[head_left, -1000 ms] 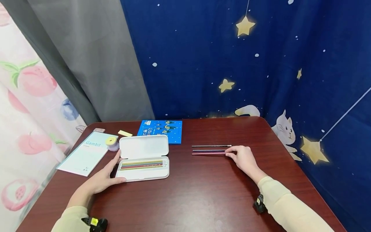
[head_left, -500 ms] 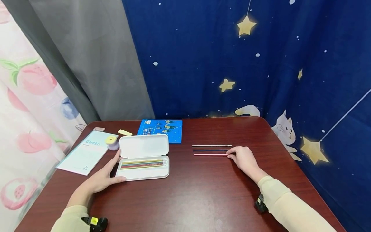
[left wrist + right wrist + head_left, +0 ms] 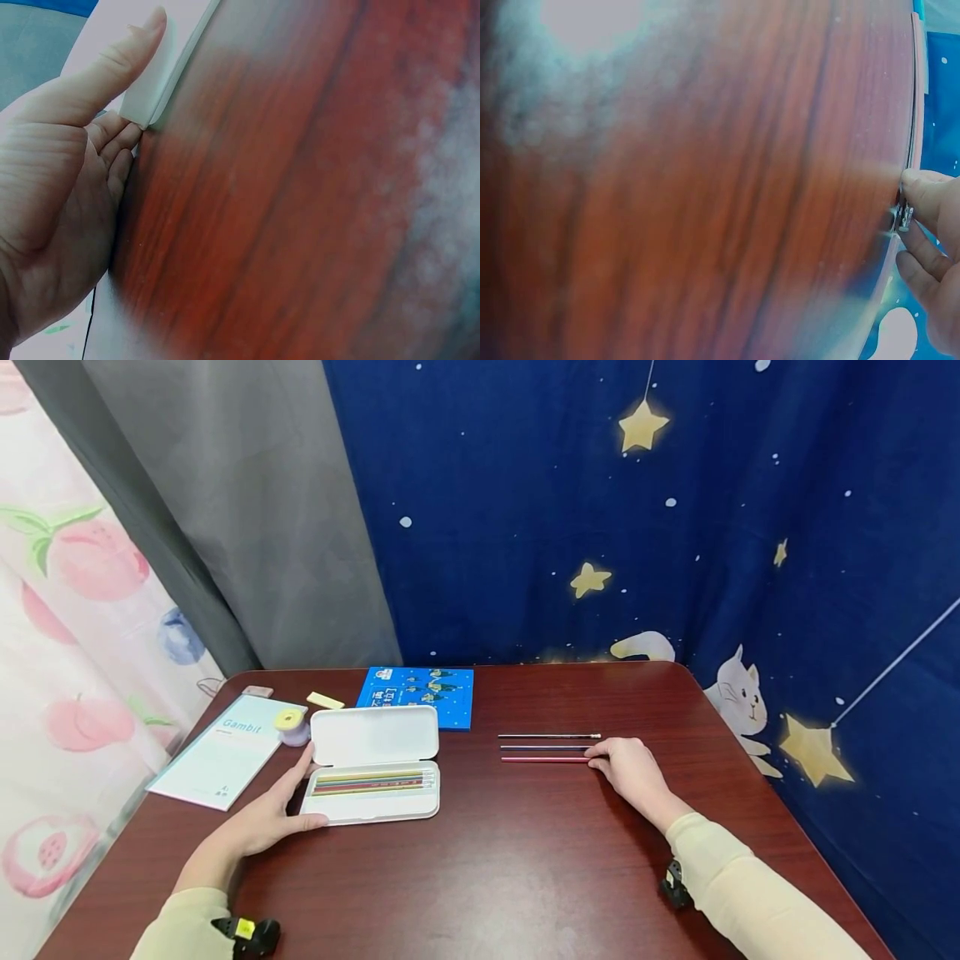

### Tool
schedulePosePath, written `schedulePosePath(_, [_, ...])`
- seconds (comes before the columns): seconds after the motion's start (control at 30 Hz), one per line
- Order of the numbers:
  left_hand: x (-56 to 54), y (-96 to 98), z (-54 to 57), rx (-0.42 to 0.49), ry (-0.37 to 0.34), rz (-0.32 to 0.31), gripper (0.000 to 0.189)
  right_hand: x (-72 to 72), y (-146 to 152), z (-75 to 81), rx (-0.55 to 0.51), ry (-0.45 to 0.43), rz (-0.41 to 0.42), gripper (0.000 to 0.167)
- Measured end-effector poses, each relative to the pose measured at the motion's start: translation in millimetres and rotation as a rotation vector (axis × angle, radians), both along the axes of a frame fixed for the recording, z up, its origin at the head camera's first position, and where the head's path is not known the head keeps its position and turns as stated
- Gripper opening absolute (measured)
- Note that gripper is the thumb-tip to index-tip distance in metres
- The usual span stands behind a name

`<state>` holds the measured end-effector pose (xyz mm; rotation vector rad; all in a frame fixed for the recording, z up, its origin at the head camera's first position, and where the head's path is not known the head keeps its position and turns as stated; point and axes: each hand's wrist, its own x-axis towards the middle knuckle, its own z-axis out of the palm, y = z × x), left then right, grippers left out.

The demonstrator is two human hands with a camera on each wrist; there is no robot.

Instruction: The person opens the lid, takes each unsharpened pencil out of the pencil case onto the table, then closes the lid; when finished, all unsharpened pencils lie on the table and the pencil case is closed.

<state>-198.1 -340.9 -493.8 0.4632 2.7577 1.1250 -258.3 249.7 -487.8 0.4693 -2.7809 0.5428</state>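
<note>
A white pencil case (image 3: 369, 811) lies with its lid (image 3: 375, 735) raised, several coloured pencils (image 3: 367, 783) inside. My left hand (image 3: 258, 825) rests at its left end, thumb and index finger extended; in the left wrist view, the thumb (image 3: 124, 67) lies over the case's edge and the other fingers are partly hidden. Over to the right, my right hand (image 3: 628, 770) pinches the right end of a red pencil (image 3: 543, 760). A dark blue pencil (image 3: 543, 747) and a black pencil (image 3: 547, 736) lie parallel behind it. In the right wrist view, the thumb (image 3: 926, 196) covers part of the pencil's end.
Left of the case lie a pale notebook (image 3: 221, 753) and a yellow-and-lilac round object (image 3: 291, 727). Behind are a small yellow block (image 3: 325, 701), a pinkish block (image 3: 258, 692) and a blue booklet (image 3: 450, 702), partly hidden by the lid. Curtains hang beyond the table.
The red pencil and my right hand have shifted slightly to the right and nearer, widening the gap to the dark blue pencil. My left hand stays at the case.
</note>
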Motion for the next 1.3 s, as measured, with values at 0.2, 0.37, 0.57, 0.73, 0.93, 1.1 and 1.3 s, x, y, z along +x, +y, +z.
schedulePosePath(0.2, [0.0,-1.2,0.2,0.007,-0.005,0.0,0.124,-0.2,-1.5,2.4,0.013,0.008,0.005,0.015])
schedulePosePath(0.37, [-0.4,-1.4,0.1,0.011,-0.007,-0.002,0.125,0.6,-4.1,5.4,0.006,0.031,0.012,0.018])
schedulePosePath(0.57, [-1.1,0.4,3.2,0.006,-0.017,0.002,0.124,-0.7,-15.3,20.0,-0.118,0.117,0.023,0.025])
schedulePosePath(0.73, [-3.2,1.6,5.0,-0.002,-0.019,0.004,0.124,-2.5,-38.7,39.1,-0.249,0.145,0.046,0.031])
schedulePosePath(0.93, [-4.7,1.0,3.9,-0.016,-0.017,0.003,0.123,-6.6,-84.4,54.5,-0.35,0.144,0.134,0.026])
schedulePosePath(1.1, [-2.7,-0.6,3.0,0.001,-0.018,0.005,0.124,-8.6,-129.0,55.4,-0.361,0.101,0.201,0.022])
schedulePosePath(1.3, [1.4,-1.4,-0.2,-0.001,-0.003,0.009,0.125,-6.9,-180.1,45.9,-0.328,0.024,0.282,0.023])
